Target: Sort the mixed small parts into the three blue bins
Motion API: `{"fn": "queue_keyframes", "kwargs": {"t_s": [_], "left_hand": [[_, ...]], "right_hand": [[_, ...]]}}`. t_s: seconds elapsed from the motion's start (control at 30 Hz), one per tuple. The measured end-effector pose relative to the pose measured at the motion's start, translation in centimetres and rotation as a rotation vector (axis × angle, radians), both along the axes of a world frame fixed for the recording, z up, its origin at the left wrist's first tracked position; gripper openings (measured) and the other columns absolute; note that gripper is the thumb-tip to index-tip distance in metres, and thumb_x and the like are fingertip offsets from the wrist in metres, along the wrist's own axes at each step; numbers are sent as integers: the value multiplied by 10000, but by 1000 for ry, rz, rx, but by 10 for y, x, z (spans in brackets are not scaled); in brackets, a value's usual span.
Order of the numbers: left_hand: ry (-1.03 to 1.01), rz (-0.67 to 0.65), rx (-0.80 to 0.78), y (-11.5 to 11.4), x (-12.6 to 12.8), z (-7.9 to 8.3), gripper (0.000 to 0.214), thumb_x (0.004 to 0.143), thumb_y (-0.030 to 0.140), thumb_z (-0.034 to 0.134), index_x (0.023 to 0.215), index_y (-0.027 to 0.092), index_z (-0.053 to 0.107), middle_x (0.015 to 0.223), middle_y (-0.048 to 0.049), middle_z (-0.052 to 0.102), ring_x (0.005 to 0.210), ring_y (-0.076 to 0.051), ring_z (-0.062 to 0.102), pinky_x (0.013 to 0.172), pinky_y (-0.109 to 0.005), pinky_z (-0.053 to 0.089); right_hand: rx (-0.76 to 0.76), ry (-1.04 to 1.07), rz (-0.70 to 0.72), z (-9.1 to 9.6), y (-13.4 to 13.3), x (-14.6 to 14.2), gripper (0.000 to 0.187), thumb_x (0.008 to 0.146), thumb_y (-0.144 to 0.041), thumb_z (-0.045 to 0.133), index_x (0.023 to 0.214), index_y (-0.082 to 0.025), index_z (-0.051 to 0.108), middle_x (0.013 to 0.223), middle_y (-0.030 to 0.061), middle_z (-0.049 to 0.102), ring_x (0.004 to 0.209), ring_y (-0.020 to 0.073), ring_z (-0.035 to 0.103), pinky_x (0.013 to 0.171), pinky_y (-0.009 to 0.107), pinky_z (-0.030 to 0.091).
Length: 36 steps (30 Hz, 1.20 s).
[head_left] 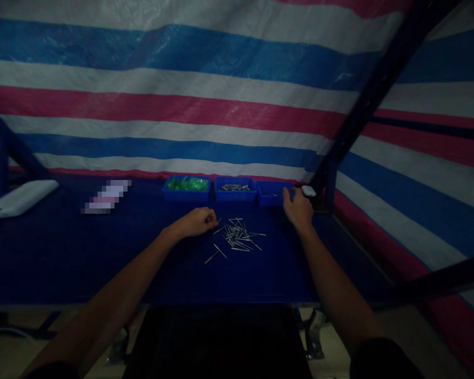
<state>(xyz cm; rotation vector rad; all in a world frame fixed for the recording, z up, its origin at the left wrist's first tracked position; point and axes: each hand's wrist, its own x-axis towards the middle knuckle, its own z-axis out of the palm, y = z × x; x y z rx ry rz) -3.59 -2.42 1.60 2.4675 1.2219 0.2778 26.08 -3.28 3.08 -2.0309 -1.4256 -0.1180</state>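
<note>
A loose pile of thin metal pins [237, 236] lies on the dark blue table, several of them crossing one another. At the pile's left edge is my left hand [199, 221], its fingers curled into a pinch. A thin pin shows at those fingertips and seems held. My right hand [299, 209] reaches over the front right of a blue bin [267, 200], thumb and forefinger apart; I see nothing between them. Inside that bin a pin [272, 194] is faintly visible.
Left of that bin stand a blue bin [236, 197] of small grey metal pieces and another [187, 196] with green plastic bags. A white object [308, 191] sits behind my right hand. Farther left are a pixelated item [107, 197] and a long white case [21, 199].
</note>
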Motion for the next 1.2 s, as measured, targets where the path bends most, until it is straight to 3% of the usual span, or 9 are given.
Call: {"fn": "queue_keyframes", "kwargs": {"t_s": [0.17,0.37,0.57,0.67,0.87,1.0,1.1,1.17,1.2], "left_hand": [[4,23,90,1,-7,3,183,764,291,470,803,150,581,789,-48,570,713,-144,543,664,-242,423],[-78,28,-2,2,-13,0,160,747,277,483,770,154,582,773,-40,568,662,-138,545,628,-244,428],[-331,30,-65,-6,4,3,267,803,351,418,850,147,584,814,-36,608,749,-146,548,697,-255,411],[-450,9,-173,-13,11,7,283,794,381,422,779,144,576,708,-1,577,653,-119,506,628,-231,395],[-518,68,-268,-14,14,6,360,812,441,396,701,140,560,551,32,448,495,-86,373,478,-212,287],[-383,127,-89,-14,9,11,387,824,468,368,746,155,582,575,14,487,507,-103,416,492,-226,304],[-173,46,19,-14,-1,13,306,724,466,534,802,177,597,670,1,539,600,-127,492,555,-231,352],[-77,-9,35,-13,-6,11,252,676,414,596,779,184,591,718,-7,549,655,-138,515,600,-235,376],[-58,-17,42,-11,-7,9,213,684,381,588,762,184,585,727,-10,549,664,-140,518,613,-237,381]], "right_hand": [[14,-16,242,-2,-10,-40,415,869,-492,340,1097,-201,529,722,33,635,690,166,591,597,245,344],[-16,-72,781,-7,-23,-80,318,867,-405,421,1057,-189,556,645,-8,598,581,119,552,555,218,355],[159,-211,890,-12,-31,-91,294,841,-343,499,1076,-173,550,768,24,631,651,122,563,621,228,395],[218,-314,924,-12,-32,-96,211,860,-304,472,988,-179,583,801,39,639,718,133,575,681,240,402],[257,-429,870,-8,-37,-101,176,879,-232,416,907,-182,583,795,32,657,738,143,594,685,241,396],[269,-416,759,2,-28,-89,229,894,-286,386,858,-180,585,741,46,656,676,157,598,635,252,382],[301,-327,482,8,-9,-58,343,925,-311,281,909,-132,573,768,117,651,666,185,600,589,271,348],[259,-224,212,8,2,-33,363,895,-407,352,984,-129,566,750,126,651,654,196,597,565,271,326],[231,-198,158,6,6,-23,387,881,-426,377,1023,-115,558,750,145,650,646,205,594,553,277,317]]}}
